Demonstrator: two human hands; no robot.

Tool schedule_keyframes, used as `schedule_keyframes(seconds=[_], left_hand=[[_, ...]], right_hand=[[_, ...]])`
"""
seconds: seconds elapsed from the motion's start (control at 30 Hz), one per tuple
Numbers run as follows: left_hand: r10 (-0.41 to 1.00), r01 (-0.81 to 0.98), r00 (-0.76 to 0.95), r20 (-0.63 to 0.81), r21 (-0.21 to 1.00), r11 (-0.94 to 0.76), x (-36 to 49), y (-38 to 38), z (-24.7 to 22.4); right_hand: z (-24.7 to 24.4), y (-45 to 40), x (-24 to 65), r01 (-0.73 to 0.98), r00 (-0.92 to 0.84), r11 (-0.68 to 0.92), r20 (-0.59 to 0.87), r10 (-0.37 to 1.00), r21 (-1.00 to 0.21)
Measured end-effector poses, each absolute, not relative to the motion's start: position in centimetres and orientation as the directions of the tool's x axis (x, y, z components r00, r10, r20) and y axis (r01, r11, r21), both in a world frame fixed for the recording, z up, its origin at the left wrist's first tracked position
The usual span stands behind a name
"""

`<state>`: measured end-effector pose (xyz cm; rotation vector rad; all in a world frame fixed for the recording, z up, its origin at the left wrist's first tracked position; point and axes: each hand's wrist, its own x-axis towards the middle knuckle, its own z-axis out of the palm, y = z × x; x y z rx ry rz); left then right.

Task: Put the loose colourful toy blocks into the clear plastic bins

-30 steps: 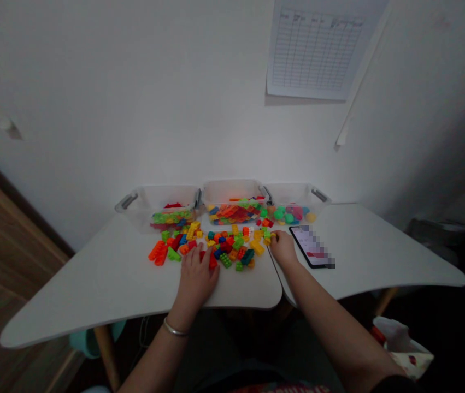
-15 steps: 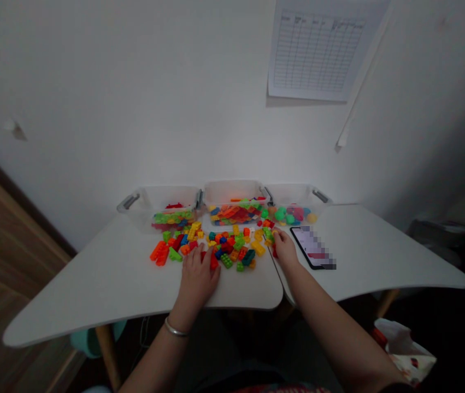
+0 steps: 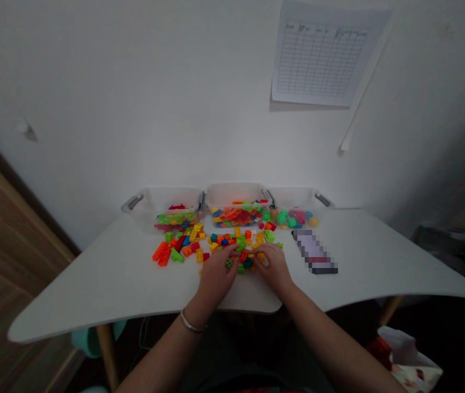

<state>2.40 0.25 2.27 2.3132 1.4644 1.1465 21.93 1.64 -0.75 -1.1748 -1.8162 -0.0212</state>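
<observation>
Many colourful toy building bricks (image 3: 194, 233) lie loose on the white table, in a pile that spreads before both hands. My left hand (image 3: 216, 275) is over the near side of the pile, its fingers bent together beside green bricks. What they hold, if anything, is hidden. Facing it, my right hand (image 3: 275, 266) has thumb and fingertips curled in close to orange and yellow bricks; whatever is between them is too small to make out. A small gap separates the two sets of fingertips, where a dark green brick (image 3: 247, 263) shows.
Three clear plastic bins stand along the wall: a left bin (image 3: 166, 197) and a middle bin (image 3: 238, 192) with colourful pieces, a right bin (image 3: 298, 197) with coloured balls. A phone (image 3: 314, 252) lies right of my right hand. The white table (image 3: 105, 273) has two sections with a seam.
My left hand has moved right, off the red bricks. My right hand has come left from the pile's right edge, so both hands are now close together over the bricks.
</observation>
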Motion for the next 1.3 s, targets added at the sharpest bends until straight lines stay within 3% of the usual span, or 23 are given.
schedule_keyframes(seconds=[0.13,0.3,0.47,0.57,0.67,0.77,0.83,0.93,1.03,1.3], left_hand=[[0.837,0.729,0.326,0.440,0.447,-0.519,3.9,0.9,3.3],[0.841,0.739,0.387,0.377,0.420,-0.528,5.0,1.7,3.0],[0.852,0.795,0.341,0.397,0.362,-0.486,4.6,2.4,3.3],[0.847,0.777,0.273,0.456,0.415,-0.474,3.4,3.2,3.5],[0.829,0.683,0.145,0.540,0.552,-0.479,1.3,4.4,3.7],[0.798,0.560,-0.190,0.571,0.731,-0.389,-1.2,5.7,4.4],[0.711,0.522,-0.354,0.608,0.759,-0.389,-3.1,6.6,5.2],[0.611,0.682,-0.386,0.691,0.660,-0.315,-5.7,8.3,7.0],[0.633,0.823,-0.296,0.715,0.527,-0.210,-7.8,10.0,8.6],[0.839,0.944,-0.165,0.519,0.329,-0.017,-9.3,13.0,9.5]], right_hand=[[-0.7,1.7,21.8,0.689,-0.204,0.614,0.711,0.673,-0.384],[-1.1,2.0,22.1,0.722,-0.155,0.572,0.714,0.682,-0.389],[-1.1,2.2,22.4,0.701,-0.087,0.522,0.669,0.738,-0.486],[-1.0,2.1,22.5,0.751,-0.088,0.480,0.650,0.754,-0.454],[-0.8,2.0,22.3,0.813,-0.111,0.440,0.640,0.760,-0.382],[-0.8,1.9,22.1,0.828,-0.139,0.442,0.637,0.758,-0.345],[-0.8,1.8,22.0,0.826,-0.155,0.451,0.634,0.758,-0.337],[-0.8,1.9,22.1,0.820,-0.154,0.453,0.628,0.763,-0.349],[-0.8,1.9,22.1,0.815,-0.137,0.444,0.622,0.771,-0.371],[-0.9,2.2,22.3,0.794,-0.120,0.447,0.616,0.779,-0.411]])
